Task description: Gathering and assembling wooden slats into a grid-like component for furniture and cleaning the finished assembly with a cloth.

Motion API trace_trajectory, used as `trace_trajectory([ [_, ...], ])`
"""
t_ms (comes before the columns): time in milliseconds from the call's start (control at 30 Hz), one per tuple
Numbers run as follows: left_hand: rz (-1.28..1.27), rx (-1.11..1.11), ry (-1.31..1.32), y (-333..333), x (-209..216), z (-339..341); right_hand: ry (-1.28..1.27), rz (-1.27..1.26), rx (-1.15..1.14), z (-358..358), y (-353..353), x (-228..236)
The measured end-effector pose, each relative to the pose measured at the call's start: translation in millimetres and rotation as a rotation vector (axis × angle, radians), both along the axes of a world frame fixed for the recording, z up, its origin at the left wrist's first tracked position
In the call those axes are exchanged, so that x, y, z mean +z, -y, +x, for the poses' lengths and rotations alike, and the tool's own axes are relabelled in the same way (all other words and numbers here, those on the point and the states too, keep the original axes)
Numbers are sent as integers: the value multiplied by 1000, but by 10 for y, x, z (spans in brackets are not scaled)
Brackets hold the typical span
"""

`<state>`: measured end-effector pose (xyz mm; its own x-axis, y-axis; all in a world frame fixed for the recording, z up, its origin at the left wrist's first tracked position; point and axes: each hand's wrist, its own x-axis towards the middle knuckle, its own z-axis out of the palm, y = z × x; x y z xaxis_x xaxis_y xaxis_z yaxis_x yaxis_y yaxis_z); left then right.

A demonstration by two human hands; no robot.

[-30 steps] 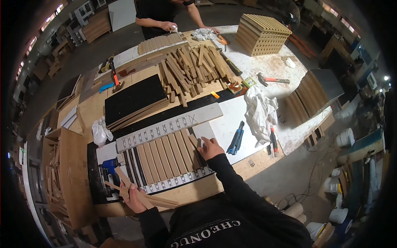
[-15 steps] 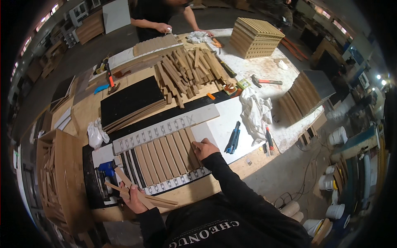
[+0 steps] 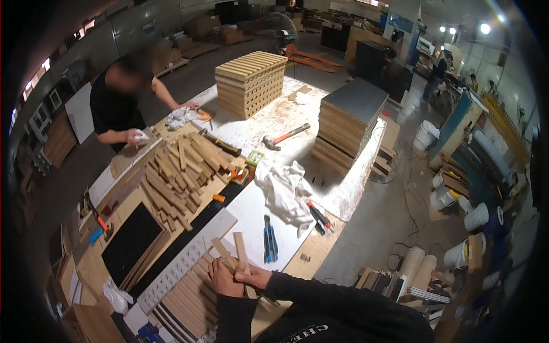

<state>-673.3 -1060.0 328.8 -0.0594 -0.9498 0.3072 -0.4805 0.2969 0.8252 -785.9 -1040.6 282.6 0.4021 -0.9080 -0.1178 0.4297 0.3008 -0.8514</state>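
My left hand (image 3: pixel 223 278) is closed around a few thin wooden strips (image 3: pixel 222 248), which poke out past its fingers. Touching it, my right hand (image 3: pixel 255 277) pinches an upright wooden strip (image 3: pixel 240 246) between thumb and fingers. Other strip ends show below the two hands. Beneath and to the left lies a row of parallel wooden slats (image 3: pixel 182 300), partly covered by my left hand and sleeve. Along the row's far side runs a white guide board (image 3: pixel 171 274) with cross marks drawn on it.
Beyond lie a heap of loose strips (image 3: pixel 177 171), dark panels (image 3: pixel 134 240), a white cloth (image 3: pixel 286 191), a blue cutter (image 3: pixel 269 240) and a hammer (image 3: pixel 286 136). Two stacks of boards (image 3: pixel 249 86) (image 3: pixel 349 123) stand farther back. A co-worker (image 3: pixel 123 103) stands across the table.
My left hand has brought its strips up to my right hand, which has left the end of the row and now grips a strip. The view has swung to the right.
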Motion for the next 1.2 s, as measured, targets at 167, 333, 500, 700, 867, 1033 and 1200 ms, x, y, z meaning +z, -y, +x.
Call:
trace_trajectory([
  [167,495,-546,124,631,116,-550,-31,27,125,-1095,421,-4],
  [333,90,-489,497,1927,346,-1822,136,72,-422,-2421,1468,-339],
  [500,-335,-336,802,3660,-209,-2656,135,215,-286,-3377,2438,-532],
  [700,84,-171,1072,4994,-889,-3255,180,279,-302,-3693,2939,-936],
  [867,176,-139,1148,5367,-1231,-3814,-58,306,-270,-3735,2948,-1119],
  [1033,80,4,1129,5611,-1468,-3723,-175,324,-295,-3600,2947,-1058],
  [1200,152,0,1202,5642,-1392,-3716,-250,352,-317,-3591,2968,-1000],
])
